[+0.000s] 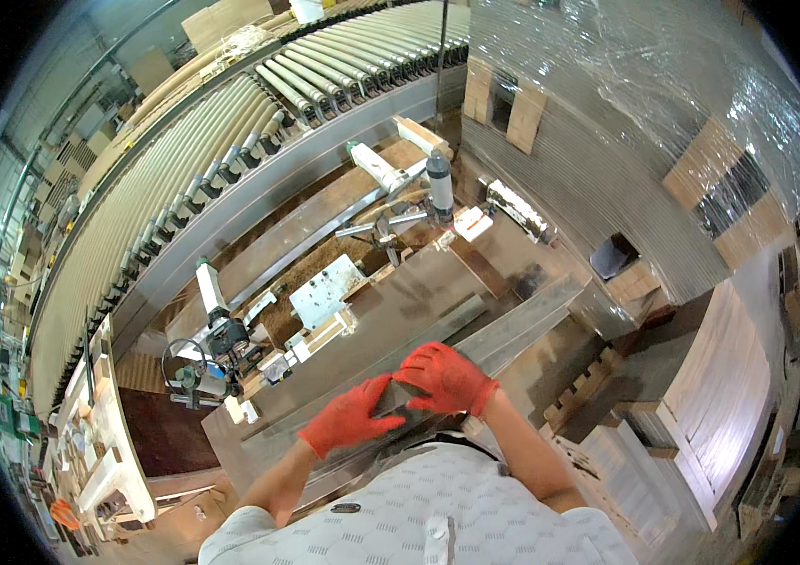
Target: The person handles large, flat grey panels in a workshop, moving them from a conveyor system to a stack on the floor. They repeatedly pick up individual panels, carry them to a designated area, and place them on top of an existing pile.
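Red work gloves cover both of my hands, which are close together in front of my body, above a long grey-brown work surface (419, 306). My left hand (351, 416) has its thumb and fingers apart in a C shape, with its fingertips near the right hand. My right hand (445, 379) is curled, fingers bent down toward the left one; whatever may be inside is hidden. Dark grey shows in the gap between them, and I cannot tell whether it is a separate piece or the surface. Long flat grey strips (522, 330) lie along the surface beside my right hand.
Beyond the surface are a clamp-like device with a grey cylinder (439, 184), a white plate (327, 291) and a motor unit (230, 341). A roller conveyor (193, 160) curves behind. Film-wrapped stacked boards (560, 179) stand right, wooden panels (725, 377) nearer.
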Motion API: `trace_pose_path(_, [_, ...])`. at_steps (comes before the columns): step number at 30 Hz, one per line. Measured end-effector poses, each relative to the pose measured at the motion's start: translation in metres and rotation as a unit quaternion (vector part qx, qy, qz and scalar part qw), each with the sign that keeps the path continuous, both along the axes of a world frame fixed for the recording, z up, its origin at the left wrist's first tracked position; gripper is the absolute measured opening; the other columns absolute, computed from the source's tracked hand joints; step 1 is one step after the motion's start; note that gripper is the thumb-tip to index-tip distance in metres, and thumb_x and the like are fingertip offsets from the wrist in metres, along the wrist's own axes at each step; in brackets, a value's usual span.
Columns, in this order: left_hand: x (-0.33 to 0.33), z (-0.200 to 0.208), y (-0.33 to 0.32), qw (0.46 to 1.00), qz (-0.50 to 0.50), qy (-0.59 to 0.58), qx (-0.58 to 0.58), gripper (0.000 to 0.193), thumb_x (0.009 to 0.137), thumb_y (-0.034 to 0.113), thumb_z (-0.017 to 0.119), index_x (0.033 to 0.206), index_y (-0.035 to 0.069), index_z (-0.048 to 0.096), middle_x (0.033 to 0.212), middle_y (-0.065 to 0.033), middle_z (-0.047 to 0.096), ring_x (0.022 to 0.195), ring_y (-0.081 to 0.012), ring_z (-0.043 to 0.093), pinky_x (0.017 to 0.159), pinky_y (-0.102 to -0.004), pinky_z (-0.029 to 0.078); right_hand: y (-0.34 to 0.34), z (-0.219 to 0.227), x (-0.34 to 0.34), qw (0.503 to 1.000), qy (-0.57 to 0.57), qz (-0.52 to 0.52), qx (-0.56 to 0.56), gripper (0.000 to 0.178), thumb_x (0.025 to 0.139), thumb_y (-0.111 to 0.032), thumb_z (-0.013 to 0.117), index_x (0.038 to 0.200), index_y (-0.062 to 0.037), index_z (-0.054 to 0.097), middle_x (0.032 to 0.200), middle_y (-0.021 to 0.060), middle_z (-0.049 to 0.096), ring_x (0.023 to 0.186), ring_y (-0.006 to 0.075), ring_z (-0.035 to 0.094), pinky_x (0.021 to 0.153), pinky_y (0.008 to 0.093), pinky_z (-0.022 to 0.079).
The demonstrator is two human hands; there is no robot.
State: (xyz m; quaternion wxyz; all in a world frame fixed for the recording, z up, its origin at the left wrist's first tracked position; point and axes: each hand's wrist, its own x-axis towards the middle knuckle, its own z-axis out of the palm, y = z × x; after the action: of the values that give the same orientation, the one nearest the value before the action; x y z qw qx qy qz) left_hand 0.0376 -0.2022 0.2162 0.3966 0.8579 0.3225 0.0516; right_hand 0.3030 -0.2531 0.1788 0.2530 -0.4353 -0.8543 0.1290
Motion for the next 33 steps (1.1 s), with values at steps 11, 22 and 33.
trace_pose_path(11, [-0.056, -0.108, 0.088, 0.959, 0.180, 0.060, 0.210, 0.061, 0.090, 0.047, 0.082, 0.135, 0.012, 0.060, 0.123, -0.0148, 0.071, 0.106, -0.0392, 0.072, 0.086, -0.0484, 0.059, -0.001, -0.039, -0.017, 0.994, -0.004, -0.106, 0.023, 0.044, 0.094, -0.045, 0.073, 0.130, -0.0191, 0.071, 0.130, 0.0042, 0.071, 0.127, 0.0243, 0.062, 0.118, 0.0518, 0.039])
trace_pose_path(22, [-0.063, -0.190, 0.155, 0.903, 0.292, 0.118, 0.291, 0.053, 0.085, 0.047, 0.083, 0.129, 0.018, 0.072, 0.144, -0.0078, 0.060, 0.144, -0.0325, 0.047, 0.123, -0.0676, 0.022, -0.029, -0.077, -0.019, 0.984, -0.002, -0.174, -0.044, 0.045, 0.099, -0.052, 0.068, 0.128, -0.0184, 0.074, 0.125, 0.0052, 0.074, 0.120, 0.0268, 0.066, 0.110, 0.0457, 0.045])
trace_pose_path(33, [-0.054, -0.222, 0.193, 0.934, 0.253, 0.013, 0.253, 0.050, 0.084, 0.039, 0.086, 0.120, 0.008, 0.072, 0.123, -0.0114, 0.069, 0.128, -0.0332, 0.058, 0.118, -0.0511, 0.035, -0.026, -0.072, -0.023, 0.985, -0.015, -0.165, -0.040, 0.048, 0.093, -0.056, 0.072, 0.124, -0.0193, 0.075, 0.112, 0.0034, 0.075, 0.108, 0.0267, 0.070, 0.106, 0.0454, 0.047])
